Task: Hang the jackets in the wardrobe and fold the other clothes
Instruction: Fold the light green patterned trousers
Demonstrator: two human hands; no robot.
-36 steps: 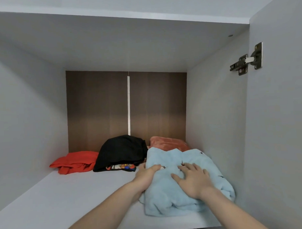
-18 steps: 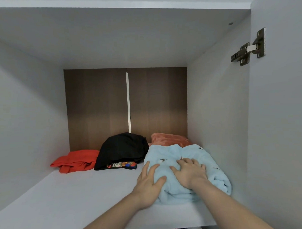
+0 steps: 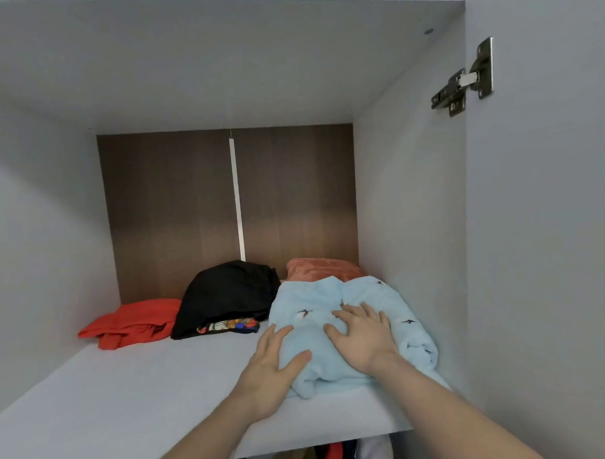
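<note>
1. Folded light-blue garment (image 3: 352, 334) lay on the wardrobe shelf (image 3: 135, 400), against the right wall, long axis running front to back.
2. My right hand (image 3: 363, 337) pressed flat on top, fingers spread, holding nothing.
3. My left hand (image 3: 271, 367) rested open against its left front edge, equally near.

A folded light-blue fleece garment (image 3: 358, 296), dotted with small dark birds, lies at the right end of the wardrobe shelf (image 3: 145, 389). Behind it sit folded orange (image 3: 324, 268), black (image 3: 228, 293) and red (image 3: 133, 322) clothes.
</note>
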